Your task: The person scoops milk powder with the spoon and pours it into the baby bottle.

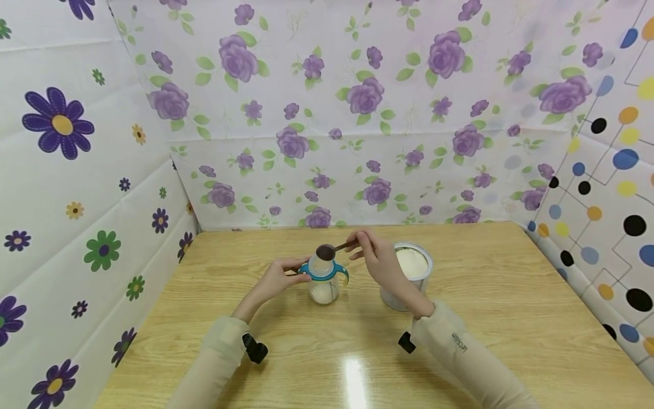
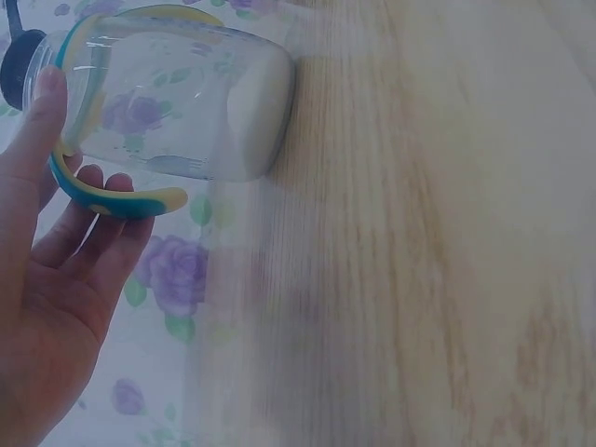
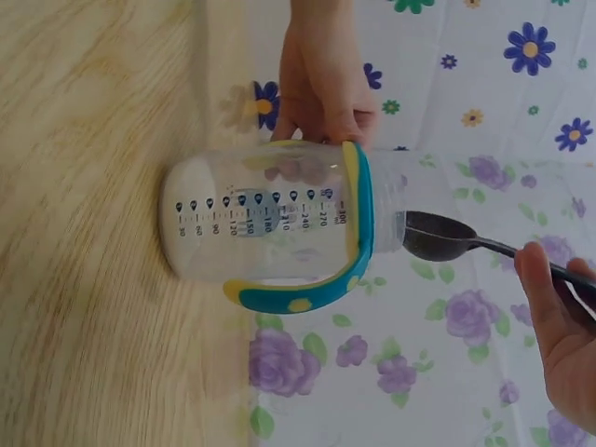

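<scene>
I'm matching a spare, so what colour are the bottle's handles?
The handles are teal and yellow, clearest in the right wrist view.

Pale wood-grained tabletop (image 1: 501,272) filled lower part of head view, far edge meeting foot of back sheet (image 1: 327,165). Back sheet was white, printed with purple roses and green leaves, one long crease running across. Left sheet (image 1: 46,213) carried purple, green and orange daisies on white, several creases showing. Right sheet (image 1: 613,210) bore black, blue, yellow and orange dots joined by thin lines. Bright reflection (image 1: 354,378) shone on tabletop near front.
</scene>
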Demonstrator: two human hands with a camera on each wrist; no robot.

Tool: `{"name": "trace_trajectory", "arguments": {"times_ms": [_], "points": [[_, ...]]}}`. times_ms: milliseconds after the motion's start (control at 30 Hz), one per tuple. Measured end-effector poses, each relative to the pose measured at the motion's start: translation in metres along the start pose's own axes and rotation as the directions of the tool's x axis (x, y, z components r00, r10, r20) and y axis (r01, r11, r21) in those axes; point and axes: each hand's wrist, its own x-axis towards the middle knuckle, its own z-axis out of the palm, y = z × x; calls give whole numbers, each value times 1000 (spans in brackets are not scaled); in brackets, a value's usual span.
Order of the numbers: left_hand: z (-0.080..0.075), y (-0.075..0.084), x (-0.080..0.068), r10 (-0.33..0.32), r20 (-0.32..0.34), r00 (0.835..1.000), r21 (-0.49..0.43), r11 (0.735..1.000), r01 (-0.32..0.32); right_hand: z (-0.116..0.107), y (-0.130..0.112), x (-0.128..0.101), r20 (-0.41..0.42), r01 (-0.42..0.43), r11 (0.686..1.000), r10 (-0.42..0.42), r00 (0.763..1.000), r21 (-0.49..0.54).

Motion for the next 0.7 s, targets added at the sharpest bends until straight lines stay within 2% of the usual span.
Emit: {"name": "trace_trajectory", "arguments": {"times_ms": [100,300,400,533,700], "points": [[0,0,0,3,-2,1000,3,1000,-3,-4,-7,1,-56,-76,994,81,995,81],[1,1,1,-16,-5,1000,22,1000,16,-10,-25,3,-47,-122,983,130,990,136],[0,1,1,-35,0,999,20,999,35,-9,-17,2,-53,-181,965,194,979,189],[0,2,0,-45,5,999,12,999,45,-9,1,1,-68,-261,918,293,954,298],[0,2,1,-42,7,999,14,999,42,-12,7,1,-77,-264,903,307,949,339]]}}
